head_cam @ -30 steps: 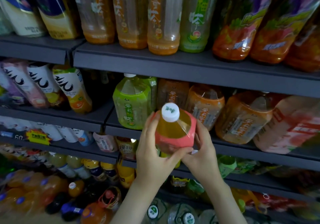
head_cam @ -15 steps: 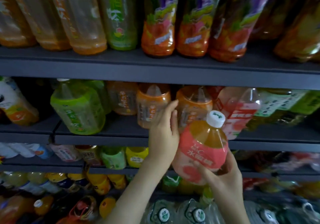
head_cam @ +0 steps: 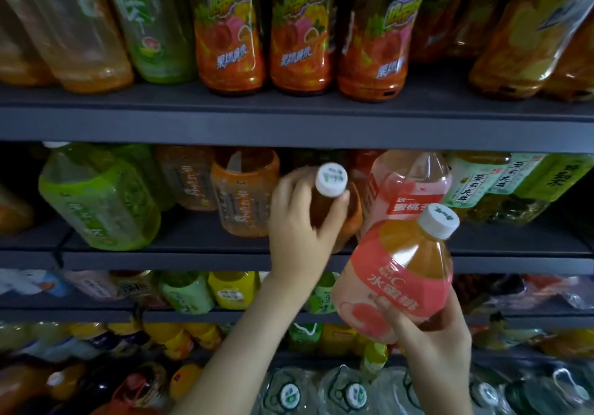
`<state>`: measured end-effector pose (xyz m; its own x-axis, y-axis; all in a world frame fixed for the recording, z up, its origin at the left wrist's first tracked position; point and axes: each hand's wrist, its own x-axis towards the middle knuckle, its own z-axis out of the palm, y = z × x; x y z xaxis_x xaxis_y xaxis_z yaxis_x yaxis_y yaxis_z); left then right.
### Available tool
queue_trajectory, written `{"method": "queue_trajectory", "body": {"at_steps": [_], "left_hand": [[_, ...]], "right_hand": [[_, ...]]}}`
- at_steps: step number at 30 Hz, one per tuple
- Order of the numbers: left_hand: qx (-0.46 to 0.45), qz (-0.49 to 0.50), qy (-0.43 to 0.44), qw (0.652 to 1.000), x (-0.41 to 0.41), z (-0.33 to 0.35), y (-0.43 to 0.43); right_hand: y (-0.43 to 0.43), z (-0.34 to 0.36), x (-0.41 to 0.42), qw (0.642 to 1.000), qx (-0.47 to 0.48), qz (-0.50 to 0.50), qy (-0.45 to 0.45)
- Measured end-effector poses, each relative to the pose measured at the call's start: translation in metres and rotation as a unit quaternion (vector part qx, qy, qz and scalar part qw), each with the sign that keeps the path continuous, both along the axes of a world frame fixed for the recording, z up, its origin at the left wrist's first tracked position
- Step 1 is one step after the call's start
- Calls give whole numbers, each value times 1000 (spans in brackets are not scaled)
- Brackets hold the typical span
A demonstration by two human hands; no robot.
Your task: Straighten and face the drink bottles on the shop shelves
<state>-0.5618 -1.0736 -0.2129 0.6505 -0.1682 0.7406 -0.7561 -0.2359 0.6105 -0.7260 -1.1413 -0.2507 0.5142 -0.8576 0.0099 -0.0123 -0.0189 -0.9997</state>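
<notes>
Where I stand, the shelves (head_cam: 289, 125): dark grey tiers packed with drink bottles from top to bottom. I am working at the middle shelf (head_cam: 193, 258).
Middle row: a big green bottle (head_cam: 96, 199) leans at the left, an orange-label bottle (head_cam: 244, 196) stands just beside my left grip, and a pink bottle (head_cam: 408, 186) sits to the right with its label forward.
Peach bottle (head_cam: 395, 273): off the shelf, held in front of its edge, tilted with the cap up and to the right and the pink label toward me.
Amber bottle (head_cam: 323, 210): at the middle shelf between the orange-label and pink ones, mostly hidden by my fingers. I cannot tell which way its label faces.
Right grip (head_cam: 430, 344): wrapped round the peach bottle's lower body, thumb across the label.
Left grip (head_cam: 302, 231): curled round the amber bottle's shoulder, just under its white cap (head_cam: 331, 179).
Step in hand, as I judge it: shift the amber bottle to make room for the peach one.
Doing it well: slide rather than lift, base flat, so the neighbours do not topple — turn from the shoulder until the label faces out, then stand the peach bottle upright, flush with the front edge.
</notes>
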Motion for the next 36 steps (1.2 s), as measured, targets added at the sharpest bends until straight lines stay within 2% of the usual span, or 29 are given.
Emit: {"method": "queue_trajectory", "body": {"at_steps": [3,9,12,17,25,29,32,36], "left_hand": [[-38,-42,1,998,-16,-3,15],[-95,27,147,984,-19,15,79],[-115,49,181,976,-8,23,117],[-60,82,177,979,32,23,159],[24,6,142,990,103,25,169],[52,-17,158,986,127,30,159],[86,-14,107,991,139,24,157],[123,60,22,990,133,14,153]], "right_hand": [[7,1,4,1000,6,11,1],[28,7,16,999,20,26,18],[44,12,26,999,29,31,24],[76,22,49,999,25,37,21],[124,30,79,999,32,35,13],[132,32,88,999,30,32,12],[134,33,96,999,39,34,2],[139,31,101,998,42,45,1]]}}
